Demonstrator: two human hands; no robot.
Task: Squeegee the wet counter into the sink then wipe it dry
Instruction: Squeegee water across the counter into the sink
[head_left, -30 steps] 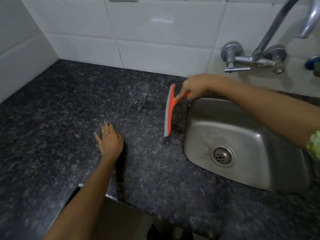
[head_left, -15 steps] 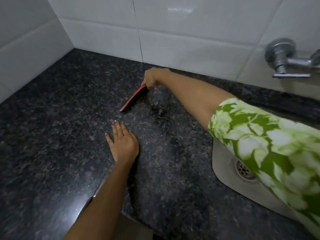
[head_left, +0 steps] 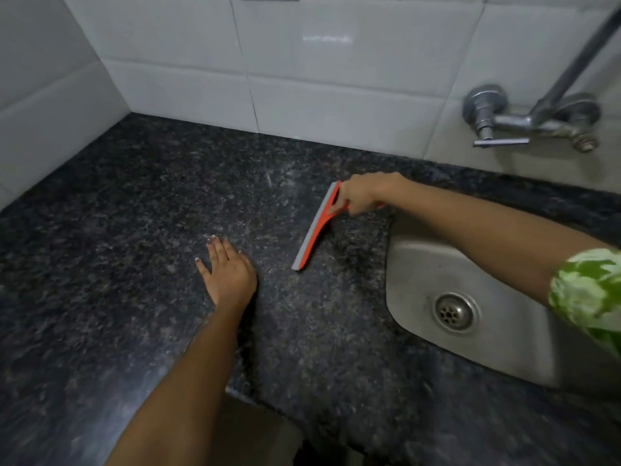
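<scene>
- Two bare hands were over the dark speckled counter (head_left: 134, 213).
- The right hand (head_left: 364, 193) was closed around the handle of the orange squeegee (head_left: 317, 227), whose grey blade lay on the counter near the sink's left rim, running from the back edge toward the front.
- The left hand (head_left: 226, 270) lay flat, fingers spread, mid-counter.
- The steel sink (head_left: 420, 264) sat at the counter's right end, under a wall tap (head_left: 497, 122).

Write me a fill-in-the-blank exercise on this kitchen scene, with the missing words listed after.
1. The right hand grips an orange ____.
2. The left hand lies flat on the dark ____.
3. The squeegee sits to the ____ of the steel sink.
4. The tap is fixed to the white tiled ____.

Missing words: squeegee; counter; left; wall
</scene>
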